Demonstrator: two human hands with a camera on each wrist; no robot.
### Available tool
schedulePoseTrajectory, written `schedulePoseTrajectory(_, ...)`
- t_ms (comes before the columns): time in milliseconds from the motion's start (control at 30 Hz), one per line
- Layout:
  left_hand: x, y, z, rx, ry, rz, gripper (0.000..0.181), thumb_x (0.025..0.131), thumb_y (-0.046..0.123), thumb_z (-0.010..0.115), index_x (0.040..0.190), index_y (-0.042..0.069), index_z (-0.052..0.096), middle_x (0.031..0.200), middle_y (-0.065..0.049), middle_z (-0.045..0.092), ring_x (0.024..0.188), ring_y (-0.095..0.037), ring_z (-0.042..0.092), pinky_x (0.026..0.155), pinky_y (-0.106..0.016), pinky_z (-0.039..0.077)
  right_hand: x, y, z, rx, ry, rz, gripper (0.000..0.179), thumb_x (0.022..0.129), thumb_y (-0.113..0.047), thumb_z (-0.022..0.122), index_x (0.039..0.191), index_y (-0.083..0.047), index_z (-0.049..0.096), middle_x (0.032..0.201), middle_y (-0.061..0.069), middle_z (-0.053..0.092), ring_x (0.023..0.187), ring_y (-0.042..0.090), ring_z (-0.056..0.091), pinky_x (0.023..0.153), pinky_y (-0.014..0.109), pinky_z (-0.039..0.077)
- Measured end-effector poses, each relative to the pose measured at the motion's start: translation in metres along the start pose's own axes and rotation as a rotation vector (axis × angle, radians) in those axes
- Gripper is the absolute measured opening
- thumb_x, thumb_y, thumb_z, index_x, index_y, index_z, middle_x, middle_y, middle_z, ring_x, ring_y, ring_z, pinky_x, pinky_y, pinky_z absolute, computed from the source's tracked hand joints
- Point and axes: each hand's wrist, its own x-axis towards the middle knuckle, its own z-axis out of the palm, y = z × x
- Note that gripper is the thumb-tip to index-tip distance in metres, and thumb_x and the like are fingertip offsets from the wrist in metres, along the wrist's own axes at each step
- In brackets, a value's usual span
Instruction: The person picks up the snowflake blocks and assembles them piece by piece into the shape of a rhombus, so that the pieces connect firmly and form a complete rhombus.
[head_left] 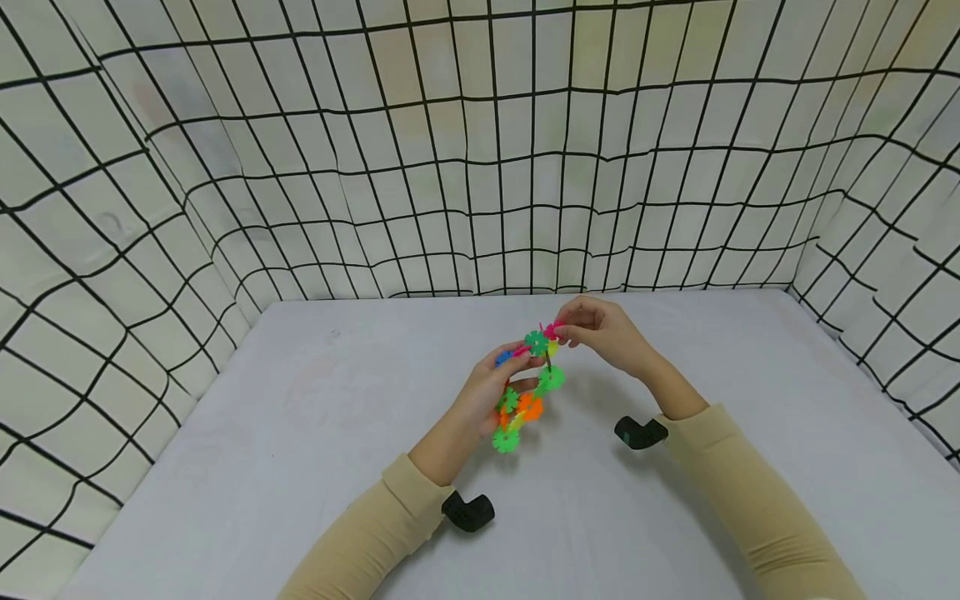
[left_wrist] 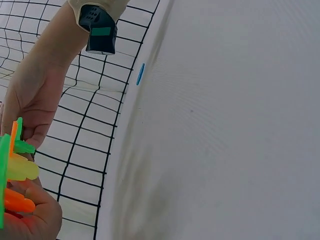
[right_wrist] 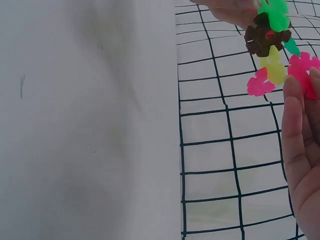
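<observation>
A linked chain of flower-shaped plastic interlocking discs, with green discs (head_left: 506, 440), orange ones (head_left: 529, 407) and a blue one (head_left: 504, 357), hangs above the table. My left hand (head_left: 483, 392) holds it, thumb and fingers around its left side. At the upper end, my right hand (head_left: 603, 329) pinches a pink disc (right_wrist: 302, 72) between thumb and fingers. Beside that pink disc in the right wrist view are a yellow disc (right_wrist: 273, 67), another pink disc (right_wrist: 260, 83) and a dark brown disc (right_wrist: 262, 37). Whether the pinched disc is joined to the chain, I cannot tell.
A white-covered table (head_left: 337, 400) lies under both hands. Black grid netting (head_left: 480, 183) before white sheeting rises at the back and sides. A black curved device (head_left: 469, 512) sits at the left cuff, another (head_left: 640, 432) at the right.
</observation>
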Motion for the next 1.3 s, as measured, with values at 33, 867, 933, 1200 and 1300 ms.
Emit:
schedulePoseTrajectory(33,0.0,0.0,0.0,0.007,0.001,0.009,0.036,0.107,0.018,0.057,0.14,0.005,0.054,0.108,-0.004,0.072,0.086,-0.017,0.069,0.081,-0.029,0.058,-0.001,0.0,0.0,0.002,-0.006,-0.009,0.013,0.101,0.001,0.062,0.112,0.007,0.062,0.102,0.02,0.071,0.092,0.038,0.069,0.08,0.03,0.058)
schedulePoseTrajectory(867,-0.001,0.002,0.001,0.103,-0.02,-0.02,0.018,0.104,0.02,0.064,0.116,0.007,0.065,0.123,-0.019,0.066,0.074,-0.011,0.069,0.062,-0.02,0.048,-0.01,0.0,0.0,-0.008,-0.026,-0.019,0.01,0.099,-0.001,0.066,0.107,0.003,0.068,0.1,0.015,0.073,0.086,0.021,0.067,0.083,0.037,0.056)
schedulePoseTrajectory(933,-0.001,0.002,0.001,0.114,-0.022,-0.019,0.016,0.104,0.019,0.064,0.114,0.007,0.066,0.118,-0.017,0.067,0.074,-0.011,0.069,0.062,-0.02,0.047,-0.011,-0.001,0.0,-0.015,-0.027,-0.019,0.009,0.098,-0.002,0.067,0.107,0.002,0.07,0.1,0.013,0.074,0.088,0.021,0.069,0.084,0.036,0.057)
schedulePoseTrajectory(1200,-0.002,0.006,0.001,0.161,-0.052,-0.034,0.025,0.104,0.018,0.062,0.123,0.002,0.064,0.101,-0.004,0.07,0.074,-0.01,0.071,0.058,-0.018,0.047,-0.012,-0.004,-0.003,-0.066,-0.009,-0.035,0.007,0.094,-0.001,0.073,0.1,0.001,0.076,0.098,0.009,0.075,0.089,0.018,0.071,0.085,0.033,0.058)
schedulePoseTrajectory(1300,-0.002,0.008,0.001,0.168,-0.059,-0.037,0.023,0.104,0.016,0.062,0.122,0.002,0.064,0.102,-0.006,0.07,0.073,-0.011,0.071,0.057,-0.018,0.046,-0.01,-0.004,-0.004,-0.038,-0.029,-0.025,0.007,0.093,0.001,0.073,0.099,0.003,0.077,0.098,0.011,0.075,0.089,0.019,0.072,0.085,0.034,0.058)
